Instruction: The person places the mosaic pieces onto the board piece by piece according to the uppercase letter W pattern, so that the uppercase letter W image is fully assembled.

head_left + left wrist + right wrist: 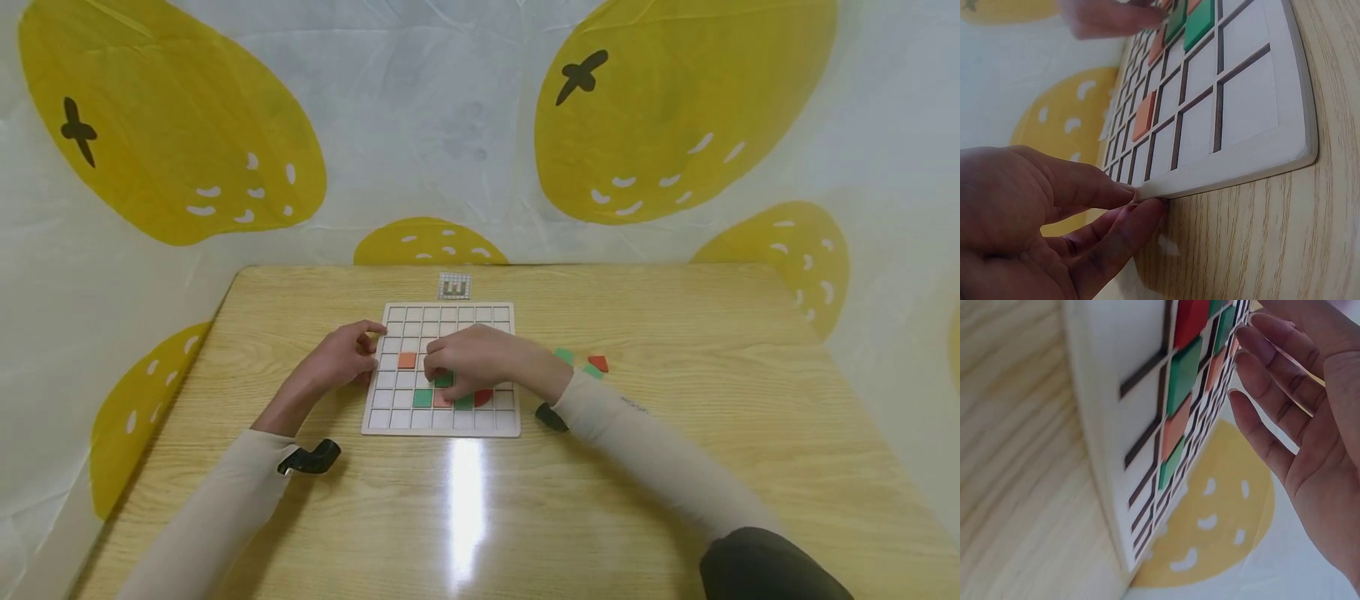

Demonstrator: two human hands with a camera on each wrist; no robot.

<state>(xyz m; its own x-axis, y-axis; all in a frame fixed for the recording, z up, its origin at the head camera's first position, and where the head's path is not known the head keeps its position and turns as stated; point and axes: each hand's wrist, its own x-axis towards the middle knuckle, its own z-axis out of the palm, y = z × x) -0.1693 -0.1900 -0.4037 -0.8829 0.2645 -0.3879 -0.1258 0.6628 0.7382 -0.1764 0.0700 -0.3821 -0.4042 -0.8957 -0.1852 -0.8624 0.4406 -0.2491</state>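
Observation:
A white grid board (pixel 378 421) lies on the table with several coloured tiles in its cells. At its left edge, my left hand (pixel 341 358) touches the rim with thumb and forefinger, the two tips apart. Over the middle of the board, my right hand (pixel 476 358) reaches down, its thumb near an orange tile (pixel 442 402) and a green tile (pixel 444 380). Relaxed fingers (pixel 1272 381) show in the right wrist view; no tile is visible between them. Another green tile (pixel 423 398), a red piece (pixel 483 397) and a separate orange tile (pixel 407 360) sit in cells.
Behind the board lies a small card (pixel 454 287) with an E-like pattern. Right of it, partly behind my right forearm, are loose green pieces (pixel 564 356) and a red piece (pixel 598 363). A fruit-patterned cloth (pixel 431 125) hangs behind the wooden table (pixel 360 517).

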